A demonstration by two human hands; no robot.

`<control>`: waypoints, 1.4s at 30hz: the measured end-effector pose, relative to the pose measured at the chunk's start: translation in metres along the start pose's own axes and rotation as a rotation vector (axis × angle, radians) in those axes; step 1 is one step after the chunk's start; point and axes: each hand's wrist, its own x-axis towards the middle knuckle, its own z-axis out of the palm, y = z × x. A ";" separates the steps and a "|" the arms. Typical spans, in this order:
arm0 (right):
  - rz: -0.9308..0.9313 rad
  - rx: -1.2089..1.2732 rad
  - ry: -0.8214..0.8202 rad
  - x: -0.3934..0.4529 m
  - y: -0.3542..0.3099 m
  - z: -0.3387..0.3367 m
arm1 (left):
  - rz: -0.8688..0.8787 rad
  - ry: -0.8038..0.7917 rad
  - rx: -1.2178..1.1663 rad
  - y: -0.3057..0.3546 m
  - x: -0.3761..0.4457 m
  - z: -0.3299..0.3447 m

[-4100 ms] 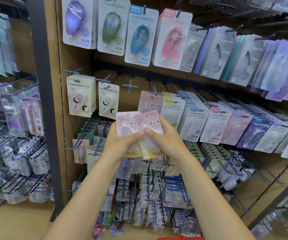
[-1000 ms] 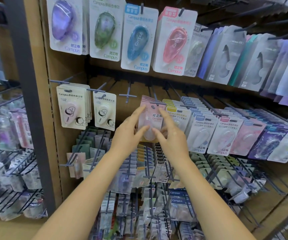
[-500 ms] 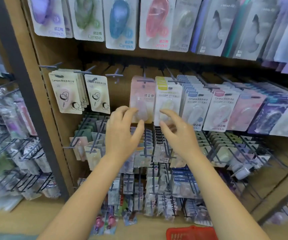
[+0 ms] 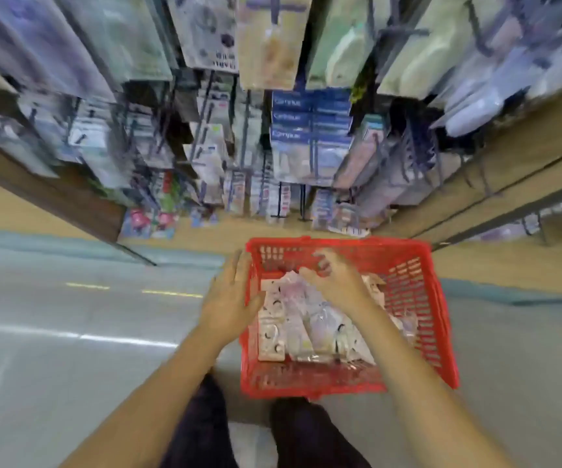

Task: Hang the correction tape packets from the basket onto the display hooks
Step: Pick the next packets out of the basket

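- Right hand [image 4: 335, 283]: fingers curled down among the packets [image 4: 310, 319] at the far end of the basket; blur hides whether they pinch one.
- Left hand [image 4: 230, 300]: fingers straight and close together, lying along the outside of the basket's left wall, thumb hooked over the rim.
- Basket [image 4: 418, 298]: red plastic, slotted walls, on the floor, centre right of the frame.
- Packets: a loose white and pale pink heap on the basket bottom, overlapping, mostly left of centre.
- Display hooks [image 4: 310, 136]: upper half of the frame, crowded with hanging packs, blurred.
- Floor [image 4: 70, 332]: grey, glossy, left and right of the basket.
- Dark trouser legs [image 4: 202, 430]: bottom centre.
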 end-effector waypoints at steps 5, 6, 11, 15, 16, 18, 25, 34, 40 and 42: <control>0.052 -0.043 -0.246 0.031 0.098 0.059 | -0.161 0.047 0.077 -0.019 -0.044 0.090; 0.061 -0.055 -0.287 0.035 0.109 0.069 | -0.174 0.060 0.089 -0.021 -0.051 0.099; 0.139 -0.010 -0.258 0.049 0.138 0.119 | -0.276 0.094 0.023 -0.021 -0.062 0.117; 0.110 -0.032 -0.233 0.060 0.138 0.145 | -0.307 0.104 -0.010 -0.021 -0.060 0.118; 0.111 -0.042 -0.225 0.064 0.138 0.148 | -0.310 0.105 -0.020 -0.021 -0.060 0.118; 0.103 -0.087 -0.232 0.073 0.140 0.151 | -0.317 0.108 -0.034 -0.020 -0.059 0.120; 0.047 0.069 -0.261 0.081 0.147 0.139 | -0.298 0.147 -0.034 -0.026 -0.058 0.122; 0.066 0.242 -0.138 0.072 0.146 0.111 | -0.134 0.276 0.081 -0.009 -0.051 0.120; 0.087 0.512 -0.158 0.064 0.149 0.069 | -0.313 0.019 -0.510 0.037 0.000 0.136; 0.066 0.582 -0.174 0.059 0.154 0.053 | -0.443 -0.180 -0.759 0.040 0.020 0.146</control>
